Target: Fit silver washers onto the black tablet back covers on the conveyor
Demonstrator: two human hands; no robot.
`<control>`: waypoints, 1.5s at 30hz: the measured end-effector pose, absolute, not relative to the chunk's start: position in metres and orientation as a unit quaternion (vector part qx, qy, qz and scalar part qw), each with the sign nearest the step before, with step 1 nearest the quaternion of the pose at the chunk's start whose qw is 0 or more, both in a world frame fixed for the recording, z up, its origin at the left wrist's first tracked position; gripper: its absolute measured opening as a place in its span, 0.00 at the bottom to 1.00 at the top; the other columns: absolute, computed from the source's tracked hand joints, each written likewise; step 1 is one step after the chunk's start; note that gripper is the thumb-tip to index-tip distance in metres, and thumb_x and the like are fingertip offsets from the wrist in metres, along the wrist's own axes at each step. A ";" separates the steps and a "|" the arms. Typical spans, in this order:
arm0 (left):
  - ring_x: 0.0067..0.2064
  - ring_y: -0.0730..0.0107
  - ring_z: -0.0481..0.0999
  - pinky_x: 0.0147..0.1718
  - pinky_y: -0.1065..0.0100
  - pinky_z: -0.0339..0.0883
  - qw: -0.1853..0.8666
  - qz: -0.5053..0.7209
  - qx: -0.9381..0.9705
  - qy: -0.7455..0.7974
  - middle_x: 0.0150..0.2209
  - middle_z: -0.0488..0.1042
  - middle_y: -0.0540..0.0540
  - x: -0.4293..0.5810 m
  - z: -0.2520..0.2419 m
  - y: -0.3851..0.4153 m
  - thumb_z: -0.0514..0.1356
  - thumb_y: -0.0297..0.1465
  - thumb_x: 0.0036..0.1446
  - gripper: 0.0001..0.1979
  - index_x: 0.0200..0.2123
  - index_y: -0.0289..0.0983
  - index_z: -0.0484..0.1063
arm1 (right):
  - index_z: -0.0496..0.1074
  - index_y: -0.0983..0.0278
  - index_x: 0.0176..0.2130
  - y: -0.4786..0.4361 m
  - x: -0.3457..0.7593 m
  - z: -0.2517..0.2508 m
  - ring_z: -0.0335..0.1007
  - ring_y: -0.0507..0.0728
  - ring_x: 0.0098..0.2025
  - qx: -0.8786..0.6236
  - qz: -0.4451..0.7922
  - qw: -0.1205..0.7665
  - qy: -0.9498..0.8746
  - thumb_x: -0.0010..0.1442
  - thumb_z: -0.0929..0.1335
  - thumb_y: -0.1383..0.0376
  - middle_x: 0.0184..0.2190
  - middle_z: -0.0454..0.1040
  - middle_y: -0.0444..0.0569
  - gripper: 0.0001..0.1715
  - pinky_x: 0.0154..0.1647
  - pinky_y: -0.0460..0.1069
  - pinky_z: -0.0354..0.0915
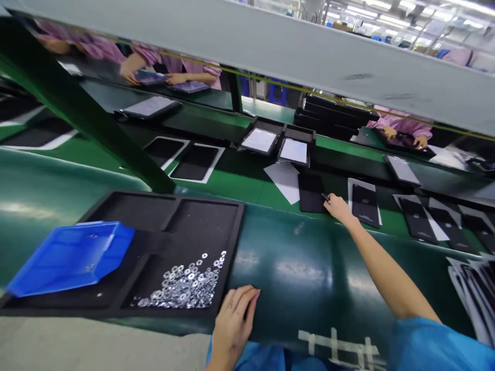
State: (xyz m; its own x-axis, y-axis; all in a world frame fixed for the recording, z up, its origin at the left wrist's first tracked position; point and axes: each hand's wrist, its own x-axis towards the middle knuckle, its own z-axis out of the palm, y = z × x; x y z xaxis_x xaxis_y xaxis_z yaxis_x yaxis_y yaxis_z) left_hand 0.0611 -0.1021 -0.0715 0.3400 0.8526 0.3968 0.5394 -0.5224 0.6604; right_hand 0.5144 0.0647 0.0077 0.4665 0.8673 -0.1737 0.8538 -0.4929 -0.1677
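My right hand point(339, 207) reaches far forward across the green belt and touches the near right corner of a black flat panel point(311, 192); its fingers are closed on a small dark object I cannot make out. My left hand point(234, 323) rests flat and open on the dark green ledge, just beside the right edge of a black foam tray point(162, 211). A pile of several small silver washers point(185, 283) lies in the tray's near right compartment. A blue plastic bin point(71, 256) sits tilted on the tray's left side.
More black panels point(365, 205) on white sheets lie along the conveyor to the right. Black trays with pale screens point(276, 144) sit further back. Across the line, other people in pink sleeves point(398, 126) handle panels. A grey beam point(270, 46) crosses overhead.
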 end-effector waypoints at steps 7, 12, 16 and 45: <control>0.37 0.64 0.83 0.41 0.67 0.78 0.354 0.404 0.709 0.457 0.40 0.83 0.45 0.064 -0.056 -0.090 0.62 0.38 0.73 0.10 0.44 0.40 0.80 | 0.73 0.67 0.57 -0.010 0.511 0.063 0.79 0.60 0.37 -0.811 0.037 0.198 -0.549 0.70 0.62 0.60 0.39 0.83 0.55 0.22 0.39 0.49 0.65; 0.44 0.61 0.83 0.46 0.66 0.75 0.440 0.360 0.718 0.403 0.41 0.83 0.44 0.096 -0.017 -0.060 0.64 0.39 0.71 0.11 0.37 0.40 0.80 | 0.77 0.62 0.38 -0.114 0.422 0.101 0.78 0.59 0.32 -0.779 0.035 0.038 -0.625 0.67 0.67 0.63 0.32 0.82 0.51 0.09 0.33 0.51 0.55; 0.37 0.65 0.78 0.41 0.66 0.72 0.460 0.307 0.728 0.406 0.37 0.81 0.47 0.143 0.006 -0.022 0.65 0.40 0.69 0.10 0.43 0.40 0.80 | 0.78 0.63 0.41 -0.151 0.343 0.073 0.82 0.61 0.38 -0.691 0.154 -0.067 -0.703 0.69 0.68 0.63 0.40 0.84 0.54 0.07 0.33 0.51 0.57; 0.56 0.43 0.68 0.57 0.49 0.68 0.252 -0.178 0.867 0.392 0.48 0.70 0.40 0.270 0.016 0.105 0.81 0.42 0.40 0.23 0.30 0.39 0.75 | 0.68 0.65 0.71 -0.250 0.389 -0.034 0.81 0.57 0.33 -0.780 0.092 0.204 -0.585 0.78 0.64 0.56 0.49 0.85 0.55 0.29 0.26 0.49 0.61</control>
State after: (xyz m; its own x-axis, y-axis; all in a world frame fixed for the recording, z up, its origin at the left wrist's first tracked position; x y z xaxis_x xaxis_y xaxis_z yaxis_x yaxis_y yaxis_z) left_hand 0.2703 0.1052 0.0156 0.6294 0.5898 -0.5059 0.7691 -0.5658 0.2973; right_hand 0.3887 -0.2502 -0.0341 0.2995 0.9493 0.0959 0.8744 -0.2329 -0.4256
